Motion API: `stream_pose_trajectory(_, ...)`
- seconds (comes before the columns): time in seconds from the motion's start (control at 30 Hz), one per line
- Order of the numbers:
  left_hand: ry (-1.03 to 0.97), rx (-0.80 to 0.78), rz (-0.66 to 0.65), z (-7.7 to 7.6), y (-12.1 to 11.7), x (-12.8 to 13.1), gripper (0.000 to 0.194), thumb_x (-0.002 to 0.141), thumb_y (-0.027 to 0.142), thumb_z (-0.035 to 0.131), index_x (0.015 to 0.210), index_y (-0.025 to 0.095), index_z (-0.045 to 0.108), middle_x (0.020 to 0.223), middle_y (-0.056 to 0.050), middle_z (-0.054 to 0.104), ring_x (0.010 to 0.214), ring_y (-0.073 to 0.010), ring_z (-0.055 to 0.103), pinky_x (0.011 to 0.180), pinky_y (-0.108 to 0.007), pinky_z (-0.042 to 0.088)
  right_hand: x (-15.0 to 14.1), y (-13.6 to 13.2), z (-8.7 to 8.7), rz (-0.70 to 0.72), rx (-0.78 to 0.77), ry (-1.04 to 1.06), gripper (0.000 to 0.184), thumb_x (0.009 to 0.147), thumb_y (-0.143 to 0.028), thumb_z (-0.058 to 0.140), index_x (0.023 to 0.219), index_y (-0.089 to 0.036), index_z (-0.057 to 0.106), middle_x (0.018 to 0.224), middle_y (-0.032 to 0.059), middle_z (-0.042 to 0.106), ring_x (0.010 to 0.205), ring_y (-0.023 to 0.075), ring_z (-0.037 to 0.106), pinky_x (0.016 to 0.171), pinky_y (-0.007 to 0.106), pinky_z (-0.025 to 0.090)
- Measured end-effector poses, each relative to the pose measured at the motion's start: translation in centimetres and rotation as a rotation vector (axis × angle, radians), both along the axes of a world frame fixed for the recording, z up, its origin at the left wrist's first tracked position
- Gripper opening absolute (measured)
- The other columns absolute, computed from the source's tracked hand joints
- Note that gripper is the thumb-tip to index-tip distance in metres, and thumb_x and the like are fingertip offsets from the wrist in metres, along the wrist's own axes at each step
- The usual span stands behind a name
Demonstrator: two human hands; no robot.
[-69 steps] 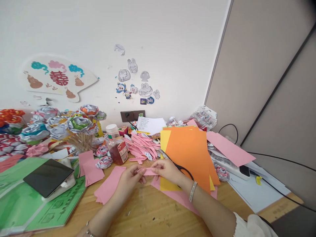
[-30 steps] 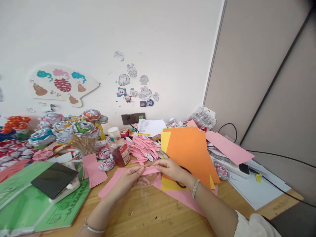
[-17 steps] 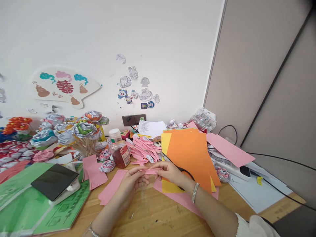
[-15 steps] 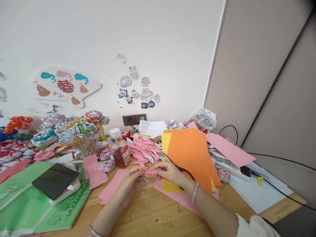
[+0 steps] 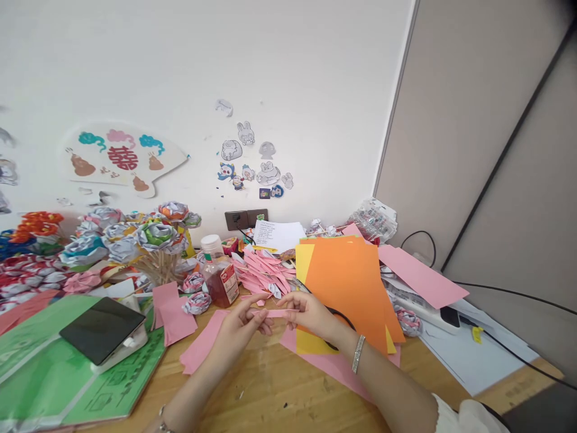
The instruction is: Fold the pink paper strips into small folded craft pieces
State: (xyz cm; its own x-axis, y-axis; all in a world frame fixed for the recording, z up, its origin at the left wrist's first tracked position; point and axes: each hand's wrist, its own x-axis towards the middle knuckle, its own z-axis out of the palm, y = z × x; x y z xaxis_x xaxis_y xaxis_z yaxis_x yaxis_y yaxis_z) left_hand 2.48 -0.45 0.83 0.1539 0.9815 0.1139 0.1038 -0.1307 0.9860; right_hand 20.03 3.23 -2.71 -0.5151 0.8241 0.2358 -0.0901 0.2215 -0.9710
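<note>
A narrow folded pink paper strip (image 5: pixel 274 313) is held level just above the wooden table (image 5: pixel 288 397), between both hands. My left hand (image 5: pixel 240 328) pinches its left end with fingertips closed. My right hand (image 5: pixel 308 312) pinches the right end; a bracelet sits on that wrist. Under my right hand lie black-handled scissors (image 5: pixel 336 314) on orange sheets (image 5: pixel 349 279). Behind my hands is a pile of folded pink strips (image 5: pixel 264 272). A loose pink sheet (image 5: pixel 201 343) lies left of my left hand.
A bottle of red liquid (image 5: pixel 219 278) stands behind my left hand. Paper flowers on sticks (image 5: pixel 144 237) fill the back left. A black tablet (image 5: pixel 103 325) rests on green mats (image 5: pixel 54 373). Cables and a power strip (image 5: pixel 435 313) lie at the right.
The pink strip has been folded narrower between my fingers. Both hands stayed in the same spot over the table; the view shifted slightly.
</note>
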Motion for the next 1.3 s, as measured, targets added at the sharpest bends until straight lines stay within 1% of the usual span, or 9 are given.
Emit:
stream_pose_trajectory(0.2, 0.007, 0.032, 0.002, -0.3, 0.2, -0.6, 0.047, 0.069, 0.039, 0.060, 0.107, 0.014, 0.050, 0.056, 0.000, 0.067, 0.055, -0.0174, 0.064, 0.057, -0.028, 0.049, 0.4, -0.4, 0.5, 0.052, -0.102, -0.078, 0.032, 0.070, -0.045, 0.060, 0.076, -0.014, 0.055, 0.054, -0.0030, 0.053, 0.049, 0.0086, 0.051, 0.050, 0.021, 0.042)
stream_pose_trajectory(0.47, 0.024, 0.057, 0.037, 0.0, 0.1, -0.8, 0.046, 0.071, 0.040, 0.058, 0.108, 0.016, 0.049, 0.053, 0.001, 0.065, 0.053, -0.0174, 0.062, 0.053, -0.026, 0.046, 0.0, -0.5, 0.4, 0.095, -0.100, -0.013, 0.034, 0.070, -0.045, 0.061, 0.076, -0.012, 0.055, 0.059, -0.0007, 0.057, 0.050, 0.0088, 0.054, 0.052, 0.022, 0.043)
stream_pose_trajectory(0.53, -0.031, 0.058, 0.086, -0.5, 0.0, -0.3, 0.036, 0.071, 0.043, 0.057, 0.095, 0.016, 0.055, 0.050, 0.003, 0.061, 0.045, -0.0149, 0.057, 0.048, -0.025, 0.044, -0.5, -0.7, 0.2, 0.078, -0.114, 0.028, 0.033, 0.070, -0.044, 0.062, 0.074, -0.012, 0.054, 0.060, 0.0001, 0.059, 0.049, 0.0079, 0.053, 0.051, 0.021, 0.042)
stream_pose_trajectory(0.57, -0.030, 0.049, 0.088, -0.7, 0.0, 0.0, 0.031, 0.070, 0.046, 0.056, 0.079, 0.016, 0.058, 0.047, 0.003, 0.058, 0.041, -0.0133, 0.053, 0.044, -0.023, 0.041, -0.7, -0.8, 0.2, 0.062, -0.127, 0.055, 0.033, 0.069, -0.044, 0.062, 0.074, -0.012, 0.053, 0.060, 0.0001, 0.059, 0.047, 0.0075, 0.052, 0.050, 0.021, 0.041)
stream_pose_trajectory(0.63, 0.024, 0.047, 0.064, -1.1, -0.1, 0.5, 0.038, 0.069, 0.050, 0.055, 0.050, 0.017, 0.051, 0.041, 0.003, 0.053, 0.037, -0.0115, 0.048, 0.041, -0.022, 0.037, -1.1, -1.2, 0.2, 0.046, -0.158, 0.090, 0.033, 0.068, -0.043, 0.063, 0.075, -0.012, 0.053, 0.060, 0.0003, 0.059, 0.047, 0.0072, 0.052, 0.050, 0.021, 0.041)
stream_pose_trajectory(0.7, 0.032, 0.060, 0.086, -1.1, -0.2, 0.7, 0.042, 0.071, 0.051, 0.052, 0.045, 0.018, 0.049, 0.041, 0.002, 0.051, 0.039, -0.0115, 0.047, 0.042, -0.023, 0.037, -1.4, -1.5, 0.5, 0.051, -0.181, 0.087, 0.034, 0.067, -0.043, 0.065, 0.076, -0.012, 0.053, 0.061, 0.0001, 0.059, 0.047, 0.0077, 0.053, 0.050, 0.021, 0.042)
stream_pose_trajectory(0.9, -0.009, 0.069, 0.159, -0.4, -0.3, 0.3, 0.039, 0.074, 0.046, 0.051, 0.048, 0.016, 0.053, 0.044, 0.002, 0.054, 0.041, -0.0110, 0.048, 0.045, -0.022, 0.036, -1.4, -1.7, 0.9, 0.026, -0.130, 0.039, 0.034, 0.067, -0.043, 0.064, 0.076, -0.013, 0.053, 0.063, -0.0001, 0.059, 0.047, 0.0076, 0.052, 0.050, 0.022, 0.043)
stream_pose_trajectory(1.07, -0.025, 0.074, 0.124, -0.6, -0.5, 0.7, 0.041, 0.073, 0.046, 0.052, 0.046, 0.015, 0.054, 0.044, 0.002, 0.054, 0.041, -0.0113, 0.048, 0.045, -0.022, 0.037, -1.6, -1.3, -0.1, 0.016, -0.052, -0.011, 0.036, 0.076, -0.048, 0.052, 0.068, -0.013, 0.052, 0.058, -0.0008, 0.056, 0.046, 0.0072, 0.050, 0.046, 0.019, 0.040)
stream_pose_trajectory(1.3, -0.072, 0.039, 0.059, -0.9, -0.1, -0.1, 0.038, 0.074, 0.044, 0.053, 0.052, 0.013, 0.059, 0.044, 0.000, 0.057, 0.043, -0.0120, 0.051, 0.048, -0.022, 0.038, -1.9, -1.3, -0.8, 0.004, 0.001, 0.023, 0.038, 0.075, -0.051, 0.052, 0.065, -0.015, 0.049, 0.052, -0.0020, 0.054, 0.042, 0.0081, 0.049, 0.044, 0.019, 0.039)
